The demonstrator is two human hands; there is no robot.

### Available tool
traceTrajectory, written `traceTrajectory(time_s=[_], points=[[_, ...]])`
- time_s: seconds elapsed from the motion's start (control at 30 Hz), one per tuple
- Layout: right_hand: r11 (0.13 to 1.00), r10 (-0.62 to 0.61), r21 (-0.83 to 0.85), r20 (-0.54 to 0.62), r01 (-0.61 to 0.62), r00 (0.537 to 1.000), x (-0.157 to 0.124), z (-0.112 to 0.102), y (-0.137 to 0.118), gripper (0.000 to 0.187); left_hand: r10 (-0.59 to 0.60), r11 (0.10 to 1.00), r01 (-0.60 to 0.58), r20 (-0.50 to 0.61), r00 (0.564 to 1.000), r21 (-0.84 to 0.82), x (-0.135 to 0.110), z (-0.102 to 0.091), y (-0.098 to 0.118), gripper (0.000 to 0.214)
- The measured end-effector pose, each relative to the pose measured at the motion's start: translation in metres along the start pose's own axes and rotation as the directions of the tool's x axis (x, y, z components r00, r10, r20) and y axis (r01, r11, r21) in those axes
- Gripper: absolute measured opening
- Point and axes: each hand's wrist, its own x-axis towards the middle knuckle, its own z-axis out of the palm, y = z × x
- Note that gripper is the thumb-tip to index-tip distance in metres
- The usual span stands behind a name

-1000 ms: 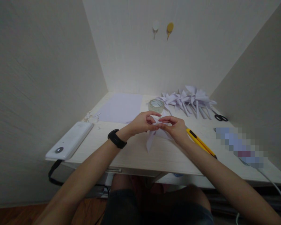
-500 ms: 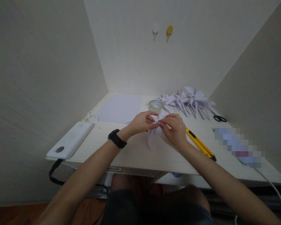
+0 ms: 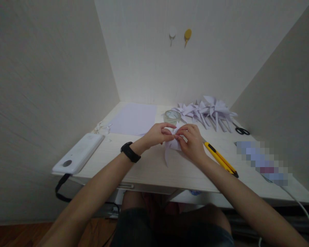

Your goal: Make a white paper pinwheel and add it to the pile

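A white paper pinwheel (image 3: 175, 144) is between my two hands above the table, its curled blades partly covered by my fingers. My left hand (image 3: 161, 133) pinches it from the left, thumb and fingers meeting near its centre. From the right, my right hand (image 3: 190, 139) pinches the same centre, its fingertips touching those of the left. What lies right under the fingertips is hidden. Just behind my hands stands a roll of clear tape (image 3: 172, 116). A yellow utility knife (image 3: 221, 159) lies to the right of my right hand.
Several finished paper pinwheels (image 3: 204, 109) lie in a pile at the back right, beside black scissors (image 3: 242, 130). White paper sheets (image 3: 134, 118) lie at the back left, near paper scraps (image 3: 101, 127). A white power bank-like device (image 3: 78, 154) sits at the left edge. A blurred-out item (image 3: 261, 163) lies right.
The pinwheel's paper has turned a little in my fingers, and its hanging blade looks narrower. Both hands keep their pinch; the view has shifted slightly.
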Motion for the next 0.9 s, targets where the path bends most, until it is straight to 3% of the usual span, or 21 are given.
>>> traceTrajectory(time_s=[0.07,0.13,0.27,0.33,0.4,0.5,0.53,0.6,0.67,0.73,0.8,0.9], points=[[1.0,0.015,0.02,0.019,-0.016,1.0,0.0,0.001,0.001,0.011,0.037,0.989,-0.027,-0.061,0.997,0.145,-0.002,0.0,0.003,0.043],[0.998,0.042,0.043,0.021,-0.043,0.999,-0.001,0.002,0.002,0.011,0.158,0.934,-0.085,-0.189,0.969,0.348,-0.005,0.001,0.006,0.037],[0.983,0.164,0.082,-0.017,-0.162,0.986,-0.001,0.006,0.006,0.014,0.456,0.726,-0.09,-0.38,0.805,0.681,-0.012,0.0,0.015,0.026],[0.969,0.234,0.09,-0.034,-0.23,0.972,-0.001,0.006,0.009,0.016,0.456,0.698,-0.032,-0.409,0.79,0.716,-0.013,-0.004,0.016,0.017],[0.953,0.295,0.09,-0.06,-0.29,0.953,0.001,0.006,0.013,0.017,0.36,0.727,0.019,-0.406,0.84,0.686,-0.01,-0.01,0.013,0.021],[0.93,0.366,0.084,-0.14,-0.357,0.92,0.004,0.002,0.02,0.02,0.13,0.84,0.088,-0.356,0.925,0.536,0.0,-0.017,0.001,0.031],[0.92,0.392,0.089,-0.179,-0.382,0.902,0.006,0.001,0.022,0.022,0.025,0.891,0.133,-0.339,0.941,0.435,0.003,-0.017,-0.003,0.027],[0.89,0.456,0.129,-0.253,-0.437,0.853,0.007,0.0,0.026,0.024,-0.127,0.976,0.159,-0.203,0.971,0.151,0.007,-0.014,-0.011,0.021],[0.856,0.518,0.194,-0.304,-0.48,0.8,0.007,0.0,0.027,0.027,-0.087,0.993,0.089,0.019,0.996,-0.082,0.007,-0.006,-0.013,0.032],[0.833,0.552,0.243,-0.315,-0.497,0.772,0.005,0.002,0.025,0.03,0.026,0.979,0.002,0.13,0.991,-0.205,0.004,0.002,-0.011,0.04],[0.829,0.558,0.259,-0.309,-0.496,0.771,0.003,0.004,0.022,0.031,0.112,0.966,-0.078,0.128,0.985,-0.247,0.0,0.01,-0.005,0.043],[0.84,0.537,0.264,-0.281,-0.474,0.795,0.0,0.008,0.017,0.031,0.163,0.961,-0.15,0.038,0.986,-0.233,-0.002,0.013,0.001,0.048]])
